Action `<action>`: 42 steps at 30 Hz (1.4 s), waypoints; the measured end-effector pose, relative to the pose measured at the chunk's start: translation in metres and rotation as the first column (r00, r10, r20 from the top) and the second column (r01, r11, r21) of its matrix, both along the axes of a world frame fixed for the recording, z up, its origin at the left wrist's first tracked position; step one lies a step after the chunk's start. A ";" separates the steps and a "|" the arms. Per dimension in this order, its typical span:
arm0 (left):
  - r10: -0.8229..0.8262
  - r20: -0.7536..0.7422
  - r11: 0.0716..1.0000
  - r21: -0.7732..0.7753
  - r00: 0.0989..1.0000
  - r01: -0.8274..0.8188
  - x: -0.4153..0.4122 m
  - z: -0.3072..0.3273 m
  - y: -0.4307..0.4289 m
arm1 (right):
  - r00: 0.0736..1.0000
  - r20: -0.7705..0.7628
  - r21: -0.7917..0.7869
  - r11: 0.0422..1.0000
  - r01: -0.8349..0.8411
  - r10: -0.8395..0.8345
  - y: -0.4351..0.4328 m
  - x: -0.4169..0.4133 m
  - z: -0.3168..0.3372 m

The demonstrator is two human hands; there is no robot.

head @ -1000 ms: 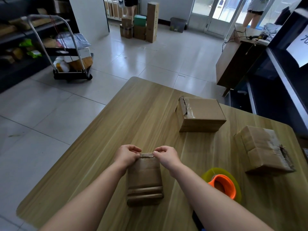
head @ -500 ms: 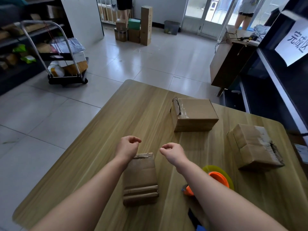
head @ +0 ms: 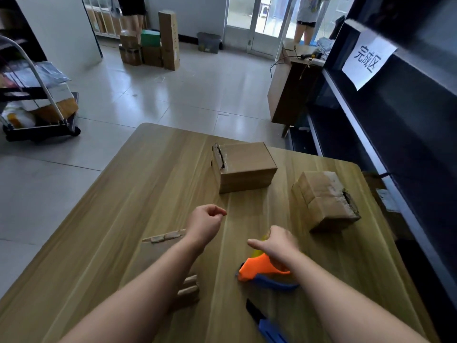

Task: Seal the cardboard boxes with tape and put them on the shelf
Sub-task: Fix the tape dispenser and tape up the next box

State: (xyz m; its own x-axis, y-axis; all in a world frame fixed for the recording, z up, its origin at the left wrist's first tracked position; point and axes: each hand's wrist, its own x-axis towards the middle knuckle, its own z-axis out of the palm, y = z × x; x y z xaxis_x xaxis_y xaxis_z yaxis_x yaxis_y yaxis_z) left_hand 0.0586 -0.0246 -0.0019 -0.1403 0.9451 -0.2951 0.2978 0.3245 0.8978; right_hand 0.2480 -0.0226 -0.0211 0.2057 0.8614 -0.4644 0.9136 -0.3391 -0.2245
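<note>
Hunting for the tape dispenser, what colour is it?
Tape dispenser: orange with a blue part, clearest in the head view.

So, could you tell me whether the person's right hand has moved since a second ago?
Yes: the right hand left the small flat cardboard box and went rightward, over the orange tape dispenser.
</note>
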 end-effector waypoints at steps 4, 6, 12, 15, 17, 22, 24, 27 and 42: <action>-0.056 -0.008 0.998 -0.038 0.998 0.056 0.015 -0.009 0.001 | 0.997 0.056 -0.185 0.982 -0.046 0.058 -0.016 0.021 -0.006; -0.086 -0.014 0.994 -0.064 0.996 0.085 0.019 -0.013 0.001 | 0.995 0.020 -0.320 0.943 -0.090 0.102 -0.018 0.026 -0.016; -0.143 -0.053 0.983 -0.126 0.988 0.136 0.019 -0.020 -0.004 | 0.875 0.160 -0.373 0.849 -0.375 0.457 -0.029 0.029 -0.023; -0.151 -0.043 0.980 -0.134 0.988 0.144 0.017 -0.019 -0.004 | 0.879 0.159 -0.270 0.876 -0.399 0.449 -0.026 0.027 -0.015; -0.153 -0.036 0.978 -0.146 0.988 0.146 0.016 -0.017 -0.004 | 0.904 0.098 -0.204 0.897 -0.392 0.417 -0.020 0.025 -0.006; -0.169 -0.024 0.977 -0.134 0.985 0.165 0.005 -0.005 -0.004 | 0.897 -0.345 -0.217 0.906 -0.364 0.277 0.002 0.024 0.017; -0.167 0.037 0.979 -0.115 0.985 0.170 -0.003 0.008 -0.005 | 0.854 -0.460 -0.197 0.910 -0.364 0.242 0.008 0.018 0.028; -0.147 0.156 0.981 -0.106 0.977 0.164 -0.021 0.024 -0.006 | 0.803 -0.554 -0.160 0.919 -0.361 0.219 0.016 0.006 0.037; -0.049 0.394 0.984 -0.136 0.918 0.112 -0.065 0.038 -0.010 | 0.714 -0.627 -0.048 0.900 -0.433 0.311 0.034 -0.035 0.048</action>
State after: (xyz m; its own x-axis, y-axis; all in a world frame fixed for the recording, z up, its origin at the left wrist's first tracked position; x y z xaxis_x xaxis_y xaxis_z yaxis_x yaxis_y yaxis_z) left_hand -0.0064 -0.0347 0.0362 0.0889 0.8874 -0.4523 -0.0323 0.4564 0.8892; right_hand 0.2130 0.0110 0.0274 -0.4816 0.6971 -0.5312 0.6761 -0.0902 -0.7313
